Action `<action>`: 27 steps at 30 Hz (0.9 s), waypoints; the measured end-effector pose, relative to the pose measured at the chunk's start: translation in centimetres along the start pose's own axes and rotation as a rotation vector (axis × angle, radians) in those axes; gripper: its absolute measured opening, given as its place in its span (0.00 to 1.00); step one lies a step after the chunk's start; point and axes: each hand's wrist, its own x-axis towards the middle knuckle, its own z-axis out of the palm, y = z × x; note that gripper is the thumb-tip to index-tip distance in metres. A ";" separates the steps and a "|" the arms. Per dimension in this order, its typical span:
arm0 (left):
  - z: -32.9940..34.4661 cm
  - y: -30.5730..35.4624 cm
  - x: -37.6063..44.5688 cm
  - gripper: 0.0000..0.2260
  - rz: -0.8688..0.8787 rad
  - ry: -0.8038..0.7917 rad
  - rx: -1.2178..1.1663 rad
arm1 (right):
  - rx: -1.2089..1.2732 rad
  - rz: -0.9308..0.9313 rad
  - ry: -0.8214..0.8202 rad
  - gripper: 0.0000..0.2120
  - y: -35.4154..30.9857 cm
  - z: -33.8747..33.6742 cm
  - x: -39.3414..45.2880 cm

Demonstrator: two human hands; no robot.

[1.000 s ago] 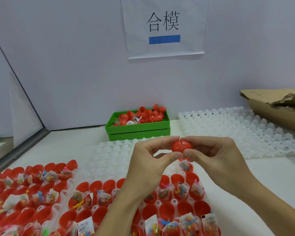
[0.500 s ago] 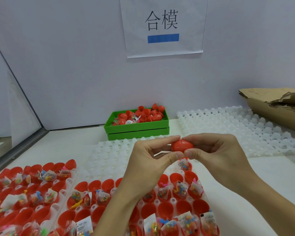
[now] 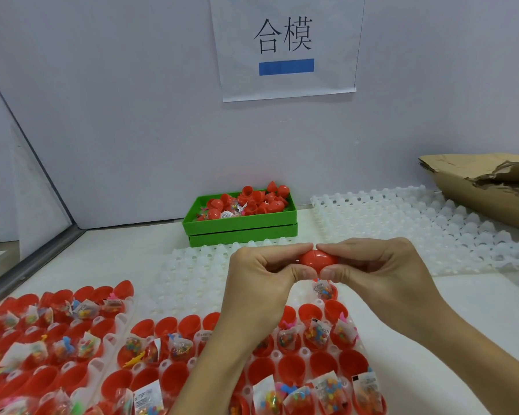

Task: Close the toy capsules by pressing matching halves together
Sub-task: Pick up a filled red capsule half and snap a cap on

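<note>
- Trays of open red halves [image 3: 72, 330], near-left corner and near edge of the worktop [image 3: 126, 244]: rows of red cups seated in white moulded holders, many loaded with a small packet of coloured toys, others bare. Mouths face up, presumably so each can be lifted out and capped.
- Empty white tray [image 3: 192, 271], middle of the worktop, just behind the loaded rows; its sockets hold nothing.
- Left hand [image 3: 261, 283], above the near-centre rows: thumb and forefinger curl round the left end of the capsule and pinch it, palm turned inward, seemingly to brace against the push from the other side.
- Red capsule [image 3: 317, 260], the task's thing: held in the air between both hands, over the near-middle of the worktop, long axis level. A faint seam shows near its middle; the halves appear met, though whether fully snapped cannot be told.
- Right hand [image 3: 375, 271]: mirrors the other, thumb below and forefinger above, pinching the right end. The opposed grip suits squeezing the halves together along the axis.
- Green bin [image 3: 240, 227], far edge at centre, against the wall: piled with red capsules and a few packets, apparently the drop point for finished ones.
- Second white tray [image 3: 417, 229], far-right part of the worktop, empty.
- Torn cardboard box [image 3: 486, 187], far-right corner.
</note>
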 end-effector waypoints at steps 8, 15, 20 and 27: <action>-0.3 0.3 0.0 0.19 0.014 -0.027 0.002 | -0.059 0.029 0.053 0.17 0.4 0.3 0.0; -0.2 0.2 0.0 0.19 0.013 -0.039 0.045 | -0.110 -0.014 0.028 0.21 0.1 0.2 0.0; 0.1 -0.1 -0.2 0.18 0.014 -0.037 0.112 | -0.145 -0.002 0.035 0.21 0.3 0.4 -0.1; 0.7 -0.3 -0.4 0.14 0.080 -0.011 0.235 | -0.210 0.004 0.072 0.26 0.5 0.9 -0.3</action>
